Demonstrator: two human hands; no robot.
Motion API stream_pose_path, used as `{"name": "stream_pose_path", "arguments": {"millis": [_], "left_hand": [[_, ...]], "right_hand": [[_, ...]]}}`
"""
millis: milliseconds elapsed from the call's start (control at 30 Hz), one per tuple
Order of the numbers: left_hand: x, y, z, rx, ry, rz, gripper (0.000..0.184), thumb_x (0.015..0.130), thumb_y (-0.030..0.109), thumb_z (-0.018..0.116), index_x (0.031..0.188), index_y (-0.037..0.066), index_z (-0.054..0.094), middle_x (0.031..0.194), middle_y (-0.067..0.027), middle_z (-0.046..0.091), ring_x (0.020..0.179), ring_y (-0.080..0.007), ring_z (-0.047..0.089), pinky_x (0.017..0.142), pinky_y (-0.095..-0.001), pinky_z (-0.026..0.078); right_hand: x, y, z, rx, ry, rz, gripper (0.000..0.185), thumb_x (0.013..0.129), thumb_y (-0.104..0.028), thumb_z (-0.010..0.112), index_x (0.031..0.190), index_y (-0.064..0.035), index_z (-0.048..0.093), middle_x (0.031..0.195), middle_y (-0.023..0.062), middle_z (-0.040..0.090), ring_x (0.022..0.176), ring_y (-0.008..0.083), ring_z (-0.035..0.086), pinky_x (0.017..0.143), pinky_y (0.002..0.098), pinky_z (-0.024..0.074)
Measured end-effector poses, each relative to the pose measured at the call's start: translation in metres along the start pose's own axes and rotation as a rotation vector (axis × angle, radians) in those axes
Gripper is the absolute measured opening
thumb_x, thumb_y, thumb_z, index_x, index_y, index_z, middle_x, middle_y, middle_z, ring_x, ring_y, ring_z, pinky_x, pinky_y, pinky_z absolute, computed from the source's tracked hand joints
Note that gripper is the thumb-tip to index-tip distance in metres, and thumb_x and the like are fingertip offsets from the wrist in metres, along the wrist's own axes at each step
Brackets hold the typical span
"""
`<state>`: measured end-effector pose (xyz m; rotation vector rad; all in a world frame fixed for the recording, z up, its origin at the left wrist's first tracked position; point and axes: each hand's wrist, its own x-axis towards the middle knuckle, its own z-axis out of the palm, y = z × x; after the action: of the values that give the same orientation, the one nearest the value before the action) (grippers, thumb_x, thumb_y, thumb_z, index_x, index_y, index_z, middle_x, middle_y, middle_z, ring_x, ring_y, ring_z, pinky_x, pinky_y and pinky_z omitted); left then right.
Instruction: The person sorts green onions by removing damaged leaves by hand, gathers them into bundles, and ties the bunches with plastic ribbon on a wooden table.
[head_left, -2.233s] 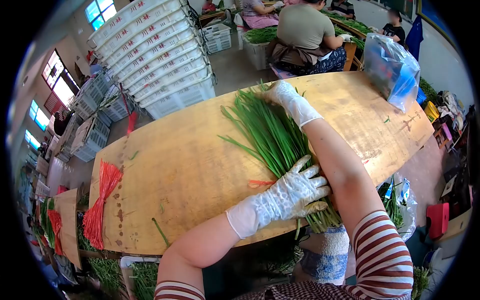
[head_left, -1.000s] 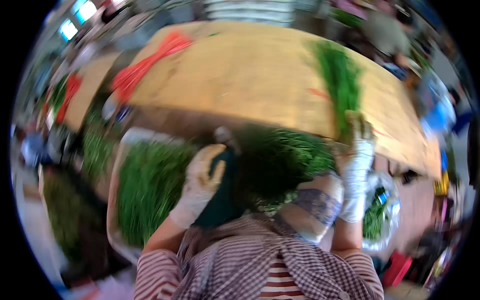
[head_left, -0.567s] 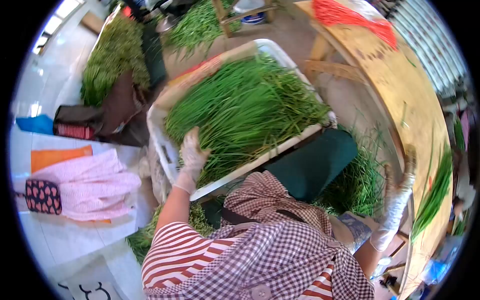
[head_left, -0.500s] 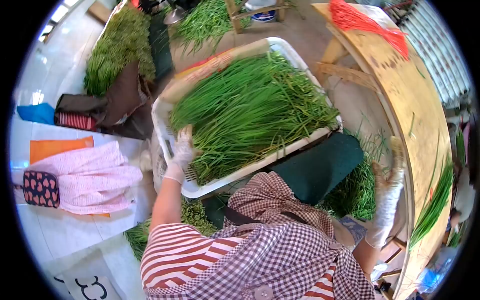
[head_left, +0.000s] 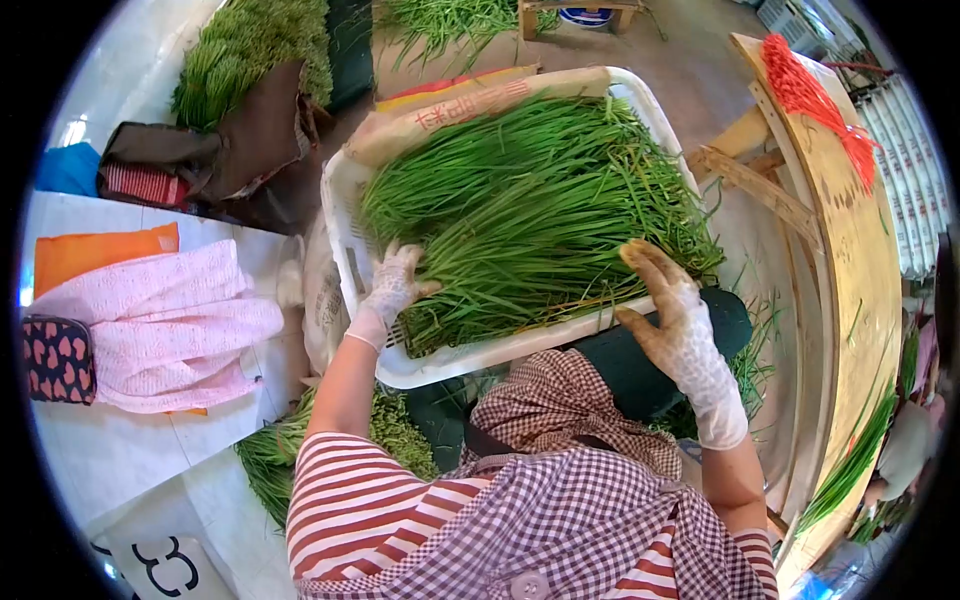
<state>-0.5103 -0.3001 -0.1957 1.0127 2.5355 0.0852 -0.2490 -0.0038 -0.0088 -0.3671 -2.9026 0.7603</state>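
Clearly, green stalks (head_left: pixel 530 220) stretch between left grip (head_left: pixel 394 283) and right grip (head_left: pixel 677 328).

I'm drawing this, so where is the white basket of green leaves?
The white basket is in the upper middle of the head view, left of the wooden table; the left hand is at its left side, the right hand by its near edge.

Produce-packing workroom, white crate (head_left: pixel 480 361) of greens (head_left: pixel 530 220), wooden worktable (head_left: pixel 850 260), red strands (head_left: pixel 815 105)
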Motion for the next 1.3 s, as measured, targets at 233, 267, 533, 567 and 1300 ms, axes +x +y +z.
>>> {"name": "stream_pose_path", "arguments": {"millis": [233, 267, 533, 567, 1300], "left_hand": [[0.002, 0.008, -0.004, -0.011, 0.161, 0.077, 0.022, 0.077, 0.012, 0.061, 0.098, 0.007, 0.057, 0.092, -0.0139, 0.061, 0.084, -0.0339, 0.06, 0.077, -0.044, 0.049], [-0.001, 0.015, 0.0, 0.002, 0.186, 0.074, 0.022, 0.076, 0.01, 0.061, 0.098, 0.007, 0.057, 0.091, -0.0142, 0.061, 0.083, -0.0341, 0.06, 0.076, -0.044, 0.049], [-0.047, 0.037, -0.019, -0.054, 0.096, -0.057, 0.087, 0.063, 0.015, 0.082, 0.136, 0.0, 0.036, 0.132, -0.0218, 0.048, 0.122, -0.0338, 0.048, 0.105, -0.0421, 0.038], [-0.051, 0.021, -0.023, -0.047, 0.118, -0.14, 0.097, 0.061, 0.015, 0.084, 0.14, 0.001, 0.029, 0.136, -0.022, 0.044, 0.124, -0.0342, 0.046, 0.106, -0.0421, 0.037], [-0.041, 0.018, -0.051, -1.295, 0.267, -0.167, 0.055, 0.066, 0.003, 0.079, 0.117, -0.003, 0.058, 0.103, -0.0071, 0.066, 0.089, -0.0153, 0.062, 0.083, -0.0282, 0.051]], "right_hand": [[0.064, -0.041, 0.059, -0.243, -0.225, -0.233, 0.089, 0.073, -0.034, 0.075, 0.144, -0.0097, 0.028, 0.144, 0.0101, 0.037, 0.13, 0.0296, 0.038, 0.111, 0.051, 0.0254], [0.077, -0.06, 0.068, -0.357, -0.307, -0.255, 0.096, 0.073, -0.039, 0.075, 0.148, -0.0102, 0.021, 0.149, 0.0092, 0.031, 0.135, 0.029, 0.034, 0.113, 0.0524, 0.0209], [0.132, -0.062, 0.224, -0.42, -0.495, -0.401, 0.041, 0.086, -0.023, 0.058, 0.126, -0.0144, 0.054, 0.114, 0.0092, 0.063, 0.115, 0.0263, 0.055, 0.111, 0.0472, 0.0243], [0.132, -0.058, 0.224, -0.377, -0.529, -0.362, 0.032, 0.087, -0.02, 0.056, 0.118, -0.0148, 0.062, 0.107, 0.0085, 0.066, 0.11, 0.0259, 0.058, 0.11, 0.0461, 0.0269], [0.143, -0.058, 0.196, 0.184, -0.204, -0.303, 0.053, 0.067, -0.024, 0.08, 0.117, -0.0163, 0.062, 0.091, 0.0086, 0.062, 0.09, 0.0304, 0.059, 0.082, 0.038, 0.0484]]}}
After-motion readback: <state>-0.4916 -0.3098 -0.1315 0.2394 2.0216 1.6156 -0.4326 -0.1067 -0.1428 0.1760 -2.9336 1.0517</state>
